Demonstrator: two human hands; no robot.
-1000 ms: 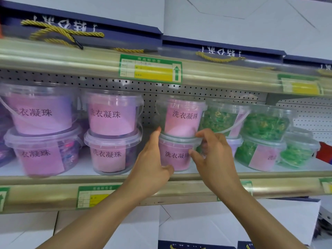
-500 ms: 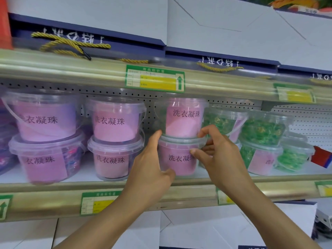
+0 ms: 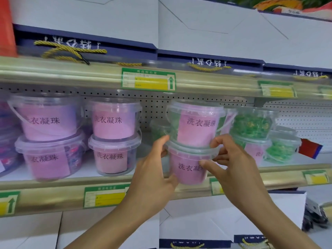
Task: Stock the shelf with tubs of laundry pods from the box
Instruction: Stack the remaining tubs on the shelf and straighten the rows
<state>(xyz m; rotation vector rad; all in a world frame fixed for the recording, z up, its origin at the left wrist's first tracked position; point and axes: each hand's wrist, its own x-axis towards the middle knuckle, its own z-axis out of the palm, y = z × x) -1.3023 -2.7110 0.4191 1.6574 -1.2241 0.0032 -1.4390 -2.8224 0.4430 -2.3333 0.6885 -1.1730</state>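
Pink-labelled lower tub point(image 3: 188, 168) of a two-high stack is gripped by both left hand point(image 3: 152, 175) and right hand point(image 3: 233, 173) at the shelf point(image 3: 53, 194) front edge; most slots look filled already, box not seen

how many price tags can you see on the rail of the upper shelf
2: one green and yellow price tag above the middle pink tubs, and another further right above the green tubs. A blurred patch at the far right edge may be a third.

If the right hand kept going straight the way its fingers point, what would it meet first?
The right hand already grips the lower pink tub at its rim; pushing leftward, its fingers would probably meet the left hand, though depth is unclear.
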